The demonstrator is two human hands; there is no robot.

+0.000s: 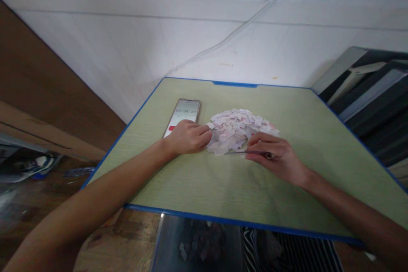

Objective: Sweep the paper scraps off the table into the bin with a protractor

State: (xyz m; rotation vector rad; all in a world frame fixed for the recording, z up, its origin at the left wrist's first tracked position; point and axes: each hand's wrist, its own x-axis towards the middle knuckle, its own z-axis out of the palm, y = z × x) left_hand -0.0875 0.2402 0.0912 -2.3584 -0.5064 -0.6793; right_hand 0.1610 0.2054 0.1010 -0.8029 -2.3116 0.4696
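A heap of torn white and pinkish paper scraps [236,127] lies in the middle of the green tabletop. At its left edge is my left hand [191,137], fingers curled closed with the fingertips against the scraps. Whatever they pinch is hidden. My right hand [274,153] is closed on a slim dark metal tool [237,152], pinched between thumb and fingers. The tool points left along the heap's near edge; its exact kind is unclear. A phone [186,110] showing a running-time display lies behind my left hand, which covers its lower part.
The green table [191,187] has a blue rim. A white wall [127,51] with a cable stands behind it. Dark flat panels [372,85] lean at the right, and a brown wooden piece [47,63] stands left. Below the near edge is a clear bin [194,259].
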